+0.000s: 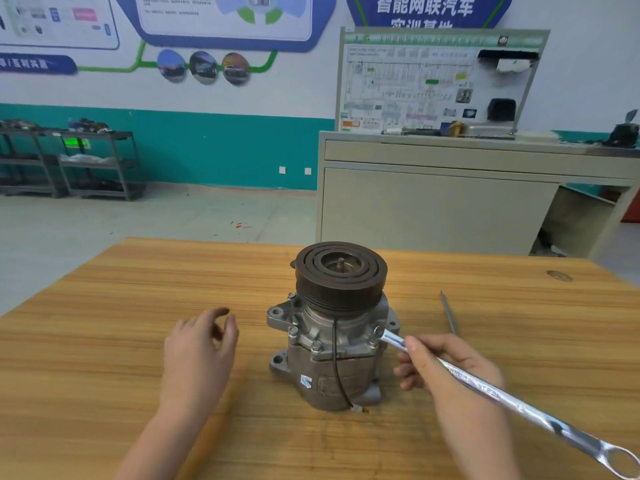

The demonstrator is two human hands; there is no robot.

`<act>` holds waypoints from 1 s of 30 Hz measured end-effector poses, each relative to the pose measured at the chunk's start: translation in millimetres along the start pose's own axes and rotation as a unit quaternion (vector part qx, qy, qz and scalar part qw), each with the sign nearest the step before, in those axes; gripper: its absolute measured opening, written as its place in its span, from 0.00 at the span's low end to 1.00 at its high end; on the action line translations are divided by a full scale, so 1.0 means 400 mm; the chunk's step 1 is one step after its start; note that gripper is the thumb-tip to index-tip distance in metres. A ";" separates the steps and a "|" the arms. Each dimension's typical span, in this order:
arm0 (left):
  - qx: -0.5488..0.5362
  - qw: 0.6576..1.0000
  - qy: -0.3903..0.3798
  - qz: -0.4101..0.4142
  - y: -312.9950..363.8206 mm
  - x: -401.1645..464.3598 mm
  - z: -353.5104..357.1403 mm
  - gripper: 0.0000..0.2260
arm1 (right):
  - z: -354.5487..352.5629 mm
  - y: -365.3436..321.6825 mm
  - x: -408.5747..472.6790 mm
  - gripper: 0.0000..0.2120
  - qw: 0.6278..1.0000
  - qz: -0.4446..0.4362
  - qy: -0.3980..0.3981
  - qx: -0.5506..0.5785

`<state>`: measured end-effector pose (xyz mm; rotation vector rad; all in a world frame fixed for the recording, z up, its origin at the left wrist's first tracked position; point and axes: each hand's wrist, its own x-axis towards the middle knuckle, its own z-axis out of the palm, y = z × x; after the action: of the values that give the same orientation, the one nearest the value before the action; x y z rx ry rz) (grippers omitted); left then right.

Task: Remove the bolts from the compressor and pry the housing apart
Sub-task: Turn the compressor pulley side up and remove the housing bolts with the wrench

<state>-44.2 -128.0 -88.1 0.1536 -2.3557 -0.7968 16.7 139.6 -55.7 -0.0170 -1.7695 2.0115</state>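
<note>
A grey metal compressor (pixel 332 362) stands upright on the wooden table (pixel 104 306), its dark grooved pulley (pixel 341 271) on top. Several bolts (pixel 293 330) sit around the flange below the pulley. A black wire (pixel 336 358) runs down its front. My right hand (pixel 446 368) grips a long silver wrench (pixel 502 396); the wrench's far end sits on a bolt at the compressor's right side (pixel 379 331), and its ring end (pixel 620 460) points toward the lower right. My left hand (pixel 197 351) hovers left of the compressor with relaxed fingers, touching nothing.
A thin grey rod (pixel 449 313) lies on the table right of the compressor. Beyond the table stand a beige cabinet (pixel 433 202) with a training display board (pixel 436 81) and metal shelves (pixel 97 161) at the far left wall.
</note>
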 end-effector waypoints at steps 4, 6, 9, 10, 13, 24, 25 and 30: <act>-0.199 0.978 -0.044 0.036 0.138 -0.038 -0.022 0.19 | -0.012 -0.007 -0.001 0.10 0.999 -0.022 -0.037 -0.031; -0.235 0.968 -0.038 0.078 0.184 -0.067 -0.024 0.17 | -0.017 -0.009 -0.003 0.10 0.995 -0.042 -0.060 -0.069; -0.213 0.951 0.015 0.223 0.235 -0.107 -0.016 0.09 | -0.019 -0.009 -0.002 0.11 0.980 -0.100 -0.089 -0.144; -0.185 0.942 0.008 0.280 0.247 -0.120 -0.006 0.08 | -0.019 -0.011 -0.002 0.10 0.975 -0.119 -0.099 -0.159; -0.070 0.937 -0.046 0.339 0.270 -0.144 0.028 0.13 | -0.017 -0.026 0.003 0.09 0.957 -0.160 -0.122 -0.207; -0.022 0.954 -0.020 0.299 0.283 -0.146 0.059 0.14 | 0.071 -0.046 -0.090 0.21 0.927 -0.219 0.016 -0.306; -0.024 0.953 -0.013 0.301 0.280 -0.144 0.062 0.15 | 0.086 -0.040 -0.109 0.20 0.925 -0.243 0.037 -0.290; -0.044 0.951 0.012 0.306 0.273 -0.140 0.075 0.13 | 0.133 -0.009 -0.153 0.13 0.935 -0.287 0.096 -0.184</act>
<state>-8.3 -7.7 -73.2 -0.5763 -2.1477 -0.5766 56.5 68.9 -60.5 0.1620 -1.7426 1.2152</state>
